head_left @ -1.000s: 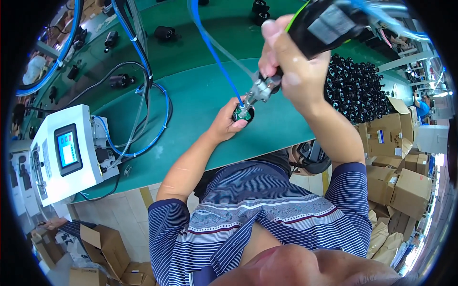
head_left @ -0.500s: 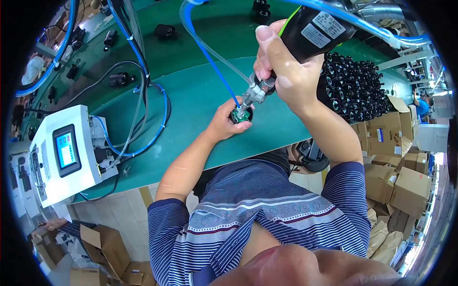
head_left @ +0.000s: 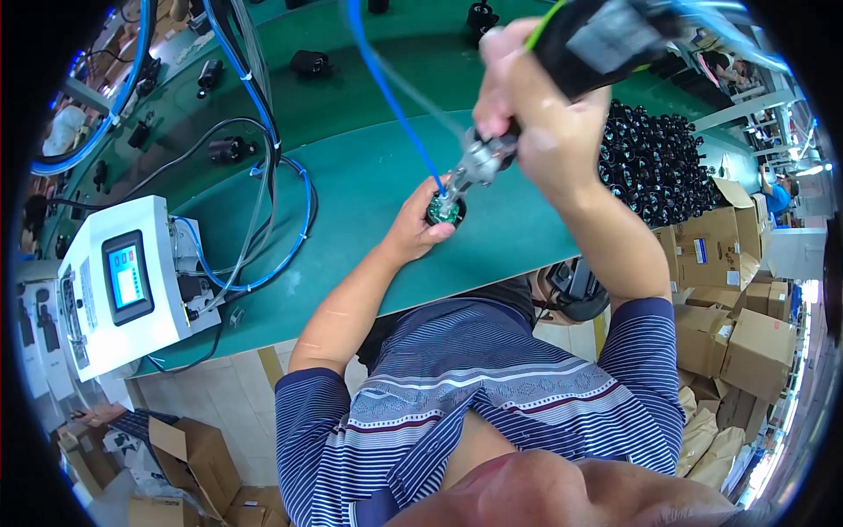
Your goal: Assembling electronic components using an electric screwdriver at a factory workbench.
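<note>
My left hand (head_left: 413,224) is wrapped round a small round black housing with a green circuit board (head_left: 449,209) inside, held over the green bench. In my right hand (head_left: 549,114) is a black power screwdriver (head_left: 601,48) with lime-green trim, tilted down to the left. Its metal nose (head_left: 479,164) reaches down to the board, and the tip meets or nearly meets it; the exact contact is too small to tell. A blue air hose (head_left: 395,105) runs down to the nose. The driver and my right hand are smeared by motion.
A white control box with a lit screen (head_left: 128,274) stands at the left, beside looped blue and black cables (head_left: 303,211). Many black housings (head_left: 650,162) are stacked at the right. Several black parts lie on the darker green strip (head_left: 360,70) behind. Cardboard boxes (head_left: 707,250) stand right.
My right hand and the driver have shifted slightly right and tilted, blurring. The hose has swung a little right. My left hand stays about where it was with the housing.
</note>
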The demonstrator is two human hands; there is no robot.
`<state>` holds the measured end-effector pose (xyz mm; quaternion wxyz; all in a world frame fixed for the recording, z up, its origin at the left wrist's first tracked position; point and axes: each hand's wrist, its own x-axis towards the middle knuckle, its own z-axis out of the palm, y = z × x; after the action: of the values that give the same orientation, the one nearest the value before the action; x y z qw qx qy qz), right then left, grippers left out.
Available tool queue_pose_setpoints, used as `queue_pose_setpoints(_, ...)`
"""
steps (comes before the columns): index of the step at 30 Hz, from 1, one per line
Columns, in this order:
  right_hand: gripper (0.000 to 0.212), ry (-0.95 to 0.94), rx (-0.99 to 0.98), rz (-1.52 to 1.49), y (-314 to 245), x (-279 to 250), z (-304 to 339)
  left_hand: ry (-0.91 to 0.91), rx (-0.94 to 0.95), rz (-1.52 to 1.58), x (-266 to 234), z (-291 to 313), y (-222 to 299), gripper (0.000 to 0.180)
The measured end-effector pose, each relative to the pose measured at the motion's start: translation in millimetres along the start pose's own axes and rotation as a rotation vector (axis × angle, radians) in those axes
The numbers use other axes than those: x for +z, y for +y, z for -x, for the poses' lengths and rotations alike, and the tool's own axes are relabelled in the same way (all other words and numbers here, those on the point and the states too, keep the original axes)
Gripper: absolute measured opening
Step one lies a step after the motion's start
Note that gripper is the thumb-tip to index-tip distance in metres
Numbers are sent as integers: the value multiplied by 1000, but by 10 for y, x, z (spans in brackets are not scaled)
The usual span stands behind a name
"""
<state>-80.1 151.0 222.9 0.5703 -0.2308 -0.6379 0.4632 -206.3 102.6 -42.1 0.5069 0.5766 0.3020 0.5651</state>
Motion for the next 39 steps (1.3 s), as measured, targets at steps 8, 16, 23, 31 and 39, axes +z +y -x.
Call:
queue_pose_setpoints(8, 7, 37, 43, -35, -171, -60, -2, 80, 238, -207, 10, -67, 67, 57)
queue_pose_setpoints(16, 8, 2, -23, -4, 256, -127, 172, 44, 217, -228, 0, -54, -10, 53)
queue_pose_setpoints(23, 9, -7, -30, -18, 287, -103, 215, 67, 135, -113, 15, -23, -11, 53)
queue_pose_setpoints(31, 8, 1, -42, -17, -29, -158, 57, 29, 71, -184, 44, -94, 37, 63)
queue_pose_setpoints(39, 10, 64, 114, -64, -807, -1169, -333, 124, 37, -357, 539, -756, 207, 63)
